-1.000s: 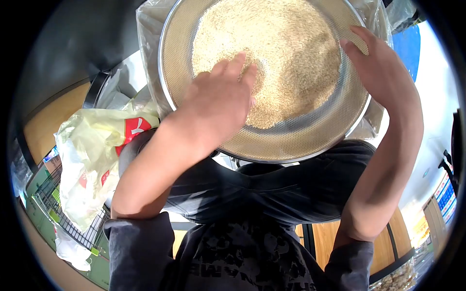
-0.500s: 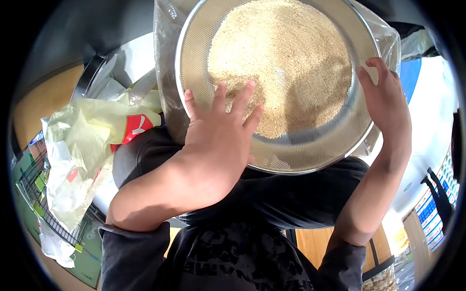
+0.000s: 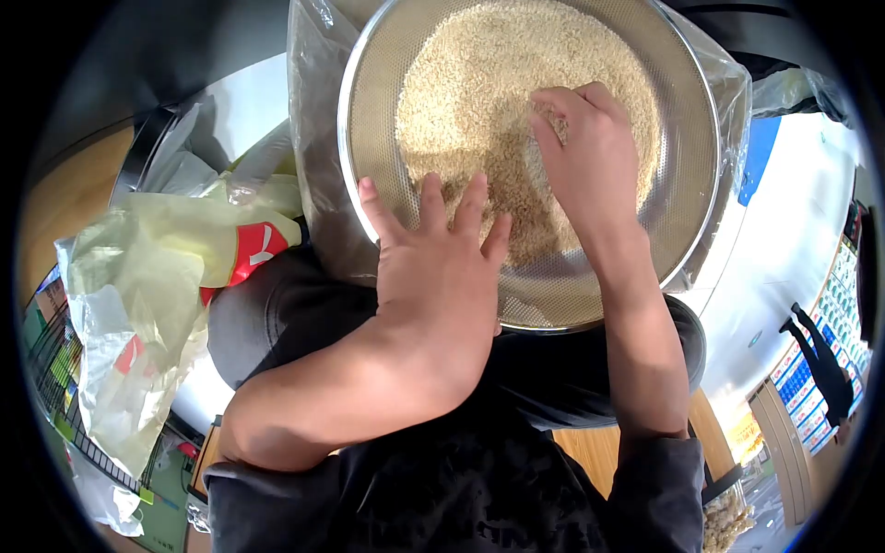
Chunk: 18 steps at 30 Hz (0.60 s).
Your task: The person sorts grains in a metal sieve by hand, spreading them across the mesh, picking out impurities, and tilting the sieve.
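A round metal mesh sieve (image 3: 687, 198) with a shiny rim rests over my lap, holding a broad layer of pale, husked-looking grains (image 3: 498, 55). My left hand (image 3: 438, 253) lies spread at the near left of the sieve, its fingers fanned over the mesh and the edge of the grain. Inside the sieve, my right hand (image 3: 595, 152) hovers at or just on the grain, fingers curled and the thumb tip a little apart from the index tip. Grain shows in the gap between them. Whether the right fingertips touch the grain is hard to tell.
A clear plastic bag (image 3: 318, 138) sits under and around the sieve. To the left, a yellowish plastic bag with a red label (image 3: 253, 249) hangs by a wire basket (image 3: 69, 378). A person in dark clothes (image 3: 820, 359) is far off at right, near shelves with boxes.
My right hand has left the sieve's right rim and moved left, over the middle of the grain. The left hand has shifted slightly right and nearer me, still spread.
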Each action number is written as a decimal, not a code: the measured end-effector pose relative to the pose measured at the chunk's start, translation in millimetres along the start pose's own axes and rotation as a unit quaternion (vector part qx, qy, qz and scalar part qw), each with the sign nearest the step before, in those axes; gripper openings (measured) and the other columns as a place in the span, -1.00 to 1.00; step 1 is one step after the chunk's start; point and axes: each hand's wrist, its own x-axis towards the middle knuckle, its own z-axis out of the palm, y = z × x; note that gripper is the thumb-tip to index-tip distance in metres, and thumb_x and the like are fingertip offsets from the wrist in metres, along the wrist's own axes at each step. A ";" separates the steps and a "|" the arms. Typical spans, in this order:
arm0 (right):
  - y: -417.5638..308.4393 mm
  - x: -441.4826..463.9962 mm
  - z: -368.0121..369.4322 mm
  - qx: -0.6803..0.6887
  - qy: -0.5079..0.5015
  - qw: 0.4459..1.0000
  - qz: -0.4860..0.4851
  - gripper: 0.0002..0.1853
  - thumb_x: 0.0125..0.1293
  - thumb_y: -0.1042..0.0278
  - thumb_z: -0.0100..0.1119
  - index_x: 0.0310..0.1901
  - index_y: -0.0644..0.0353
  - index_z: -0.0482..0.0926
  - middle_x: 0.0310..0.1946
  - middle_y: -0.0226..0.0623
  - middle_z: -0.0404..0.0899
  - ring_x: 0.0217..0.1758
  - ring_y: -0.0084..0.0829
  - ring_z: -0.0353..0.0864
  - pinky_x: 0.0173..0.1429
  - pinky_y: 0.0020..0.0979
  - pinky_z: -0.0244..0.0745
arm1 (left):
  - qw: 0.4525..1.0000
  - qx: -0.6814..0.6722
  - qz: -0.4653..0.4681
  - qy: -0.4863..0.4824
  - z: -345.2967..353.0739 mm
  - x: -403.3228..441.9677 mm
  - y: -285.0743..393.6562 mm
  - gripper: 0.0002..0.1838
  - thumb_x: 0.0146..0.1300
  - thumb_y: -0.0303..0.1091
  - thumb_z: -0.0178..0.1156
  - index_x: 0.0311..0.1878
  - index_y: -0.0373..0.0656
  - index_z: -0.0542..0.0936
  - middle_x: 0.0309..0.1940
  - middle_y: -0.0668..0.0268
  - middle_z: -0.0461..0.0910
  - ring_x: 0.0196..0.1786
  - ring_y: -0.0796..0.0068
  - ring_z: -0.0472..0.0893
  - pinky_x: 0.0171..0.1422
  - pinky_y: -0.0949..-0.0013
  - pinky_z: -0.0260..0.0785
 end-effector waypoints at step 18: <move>3.6 -2.3 10.8 -0.014 -0.044 0.999 0.011 -0.74 0.41 0.34 0.29 0.08 0.08 0.78 -0.13 -0.10 0.66 -0.01 -0.06 0.72 0.08 -0.10 0.68 | 0.999 0.029 -0.016 -0.009 -4.7 0.2 4.6 -0.13 0.37 0.15 0.33 0.65 0.07 0.28 0.64 0.17 0.20 0.63 0.00 0.25 0.54 -0.63 0.04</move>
